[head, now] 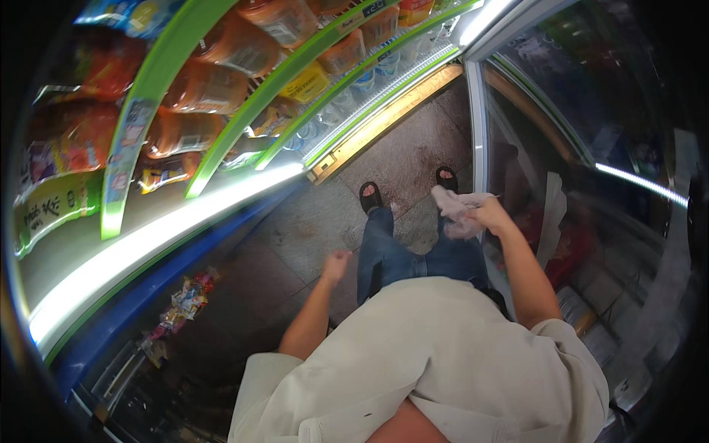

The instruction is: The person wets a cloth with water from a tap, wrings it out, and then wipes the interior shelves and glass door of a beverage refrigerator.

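My right hand (486, 215) grips a crumpled pale pink cloth (457, 210), which hangs in front of the open glass door's frame (477, 127) on the right. Low at my left side, my left hand (336, 267) is slightly blurred, with its fingers curled in and nothing visible in it. Before me stands a lit display cooler with green-edged shelves (238, 119). Orange-coloured jars (207, 88), a yellow pack (306, 83) and clear cups (364, 82) fill its shelves. Neither hand touches the cooler.
A bright light tube (166, 232) runs along the cooler's left side, beside a blue panel (138, 310). Small wrapped packets (188, 299) hang at the lower left. A yellowish base strip (388, 122) edges the tiled floor (310, 232). The glass door (532, 166) reflects the surroundings.
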Demonstrator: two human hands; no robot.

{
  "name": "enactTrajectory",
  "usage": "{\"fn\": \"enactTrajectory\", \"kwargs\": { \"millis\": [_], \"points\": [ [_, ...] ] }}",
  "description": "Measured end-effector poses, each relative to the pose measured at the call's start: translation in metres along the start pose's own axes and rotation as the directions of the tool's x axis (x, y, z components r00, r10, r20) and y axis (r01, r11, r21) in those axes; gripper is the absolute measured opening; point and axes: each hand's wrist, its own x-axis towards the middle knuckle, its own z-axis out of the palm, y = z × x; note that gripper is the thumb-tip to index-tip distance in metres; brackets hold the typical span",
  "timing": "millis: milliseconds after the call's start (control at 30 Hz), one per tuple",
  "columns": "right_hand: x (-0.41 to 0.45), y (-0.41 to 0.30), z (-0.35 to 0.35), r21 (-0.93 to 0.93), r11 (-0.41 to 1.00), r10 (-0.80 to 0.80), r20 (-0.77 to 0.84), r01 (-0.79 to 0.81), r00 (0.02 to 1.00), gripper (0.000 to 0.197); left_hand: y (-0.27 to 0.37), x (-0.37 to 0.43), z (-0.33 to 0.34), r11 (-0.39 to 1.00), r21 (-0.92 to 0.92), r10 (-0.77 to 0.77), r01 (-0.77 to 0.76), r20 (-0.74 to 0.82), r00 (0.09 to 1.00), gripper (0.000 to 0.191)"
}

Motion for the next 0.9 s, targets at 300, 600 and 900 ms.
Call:
{"fn": "enactTrajectory", "kwargs": {
  "millis": [300,600,900],
  "points": [
    [0.246,0.052,-0.042,-0.352,0.924,-0.327,-0.520,0.151,0.789,0.024,0.027,-0.017,0.106,0.933,0.329,-0.130,0.145,-0.069,0.989,0.078],
    [0.483,-0.022,-0.157,-0.848,0.530,-0.820,-0.517,-0.012,0.245,0.032,0.060,0.033,0.152,0.794,0.575,-0.127,0.200,-0.165,0.978,0.078],
    [0.501,0.035,0.024,-0.919,0.274,-0.758,-0.388,-0.283,0.524,0.011,0.058,0.030,0.138,0.806,0.561,-0.121,0.189,-0.157,0.980,0.073]
  ]
}}
